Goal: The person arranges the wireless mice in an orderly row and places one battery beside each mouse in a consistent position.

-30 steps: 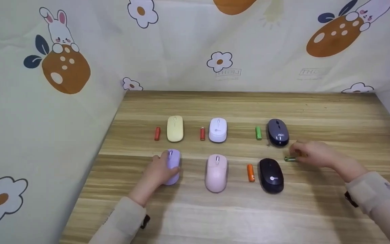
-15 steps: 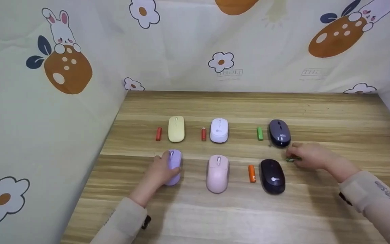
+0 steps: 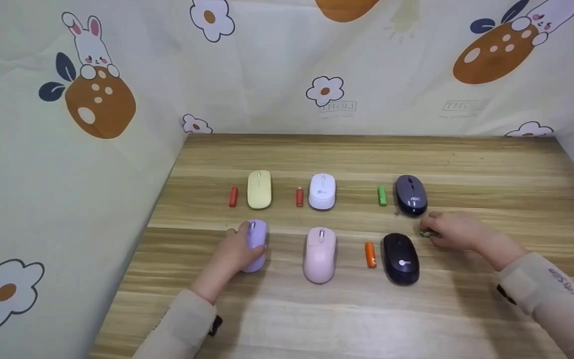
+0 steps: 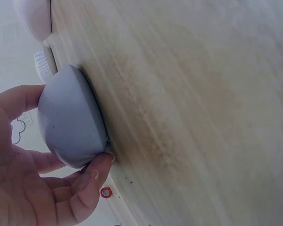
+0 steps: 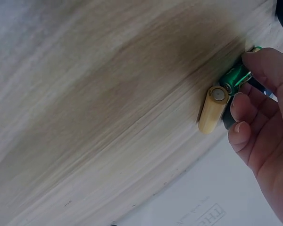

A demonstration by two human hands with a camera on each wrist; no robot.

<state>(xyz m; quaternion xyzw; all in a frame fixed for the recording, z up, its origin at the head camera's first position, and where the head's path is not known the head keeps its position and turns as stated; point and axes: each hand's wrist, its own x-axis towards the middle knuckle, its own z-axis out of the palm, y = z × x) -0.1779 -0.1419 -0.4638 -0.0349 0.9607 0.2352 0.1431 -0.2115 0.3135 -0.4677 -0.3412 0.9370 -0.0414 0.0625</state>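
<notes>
My left hand [image 3: 234, 252] grips a lavender computer mouse [image 3: 256, 244] at the front left of the wooden table. In the left wrist view the thumb is at one end of the mouse [image 4: 70, 117] and the fingers curl round the other. At the right, my right hand [image 3: 456, 230] pinches a dark green battery [image 5: 236, 77] low at the tabletop, just behind and right of a black mouse [image 3: 401, 259]. The right wrist view shows a yellow battery [image 5: 212, 110] lying against the green one, near the curled fingers. In the head view the hand hides the yellow battery.
Behind stand a yellow mouse [image 3: 259, 189], a white mouse [image 3: 322, 191] and a dark grey mouse [image 3: 411, 195]. Red batteries [image 3: 233, 197] and a light green battery [image 3: 382, 196] lie beside them. A pink mouse [image 3: 320, 255] and an orange battery [image 3: 370, 255] are in front.
My right hand has shifted slightly left, and its fingers now cover more of the green battery. My left hand stays on the lavender mouse.
</notes>
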